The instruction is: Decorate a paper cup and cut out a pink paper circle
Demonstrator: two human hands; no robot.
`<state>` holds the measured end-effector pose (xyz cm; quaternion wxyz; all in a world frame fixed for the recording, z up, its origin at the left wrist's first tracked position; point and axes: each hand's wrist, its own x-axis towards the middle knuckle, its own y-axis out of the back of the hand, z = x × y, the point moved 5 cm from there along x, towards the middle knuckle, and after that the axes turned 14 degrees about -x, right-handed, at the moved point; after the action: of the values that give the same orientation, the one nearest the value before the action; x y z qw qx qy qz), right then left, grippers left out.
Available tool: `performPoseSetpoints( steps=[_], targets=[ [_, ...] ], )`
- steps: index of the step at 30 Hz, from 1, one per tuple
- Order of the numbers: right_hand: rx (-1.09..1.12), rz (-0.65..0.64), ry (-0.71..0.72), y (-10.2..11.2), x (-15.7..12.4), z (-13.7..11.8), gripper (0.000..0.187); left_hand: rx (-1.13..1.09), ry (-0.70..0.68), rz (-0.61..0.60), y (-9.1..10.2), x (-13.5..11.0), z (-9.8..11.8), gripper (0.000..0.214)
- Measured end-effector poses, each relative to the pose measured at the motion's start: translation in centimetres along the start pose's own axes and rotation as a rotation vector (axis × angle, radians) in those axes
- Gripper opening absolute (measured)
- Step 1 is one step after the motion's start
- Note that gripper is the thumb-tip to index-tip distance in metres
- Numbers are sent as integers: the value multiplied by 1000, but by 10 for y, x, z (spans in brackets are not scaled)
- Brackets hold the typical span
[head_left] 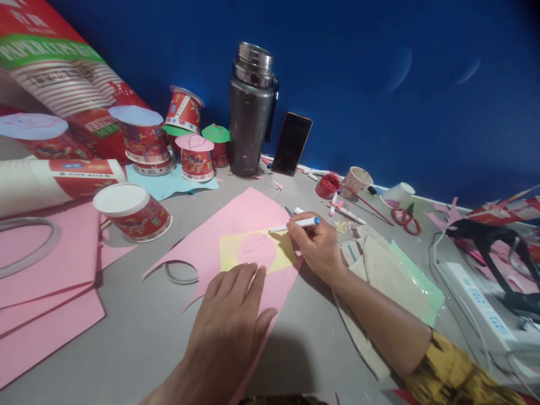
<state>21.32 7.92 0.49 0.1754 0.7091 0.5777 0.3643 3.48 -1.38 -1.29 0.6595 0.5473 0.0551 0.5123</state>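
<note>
Presently, the right hand (318, 247) holds a white marker pen (301, 223), fingers closed around its barrel. The pen's long axis lies crosswise in view, blue end to the right, tip pointing left near the upper right edge of a pink paper disc (258, 253). The left hand (230, 315) lies flat, fingers extended to the disc's lower edge. The disc rests on yellow paper (228, 250), over a pink sheet (248, 211) on the worktop (139, 337).

Head view: taken from the person's head, above the near side of the surface (139, 320) | aim: was directed forward and down | range: left hand (232, 304) and right hand (318, 244) were framed close, around lower middle | far side: was closed off by a blue wall (358, 84), its foot shown sloping down rightward
</note>
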Motion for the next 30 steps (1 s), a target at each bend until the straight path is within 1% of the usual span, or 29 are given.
performPoseSetpoints(
  steps=[4,8,9,14,20,22,26,30],
  targets=[
    [12,-25,29,-2,0,1,22,-9,-3,-14,0,1,1,36],
    [-11,62,1,3,1,4,21,-18,11,-5,1,1,0,35],
    [-10,68,4,4,1,3,21,-23,16,-5,0,0,0,35],
    [14,2,90,3,-6,-9,19,-35,18,-15,-1,-1,-2,38],
    [12,-90,163,-3,-13,-19,19,-50,20,-16,1,1,-1,34],
    [14,-98,176,-4,-14,-20,18,-50,20,-16,1,1,0,34],
    [15,-111,149,-7,-13,-17,19,-49,24,-12,2,1,0,34],
    [47,-122,188,-10,-13,-21,19,-47,20,-8,2,1,0,33]
  ],
)
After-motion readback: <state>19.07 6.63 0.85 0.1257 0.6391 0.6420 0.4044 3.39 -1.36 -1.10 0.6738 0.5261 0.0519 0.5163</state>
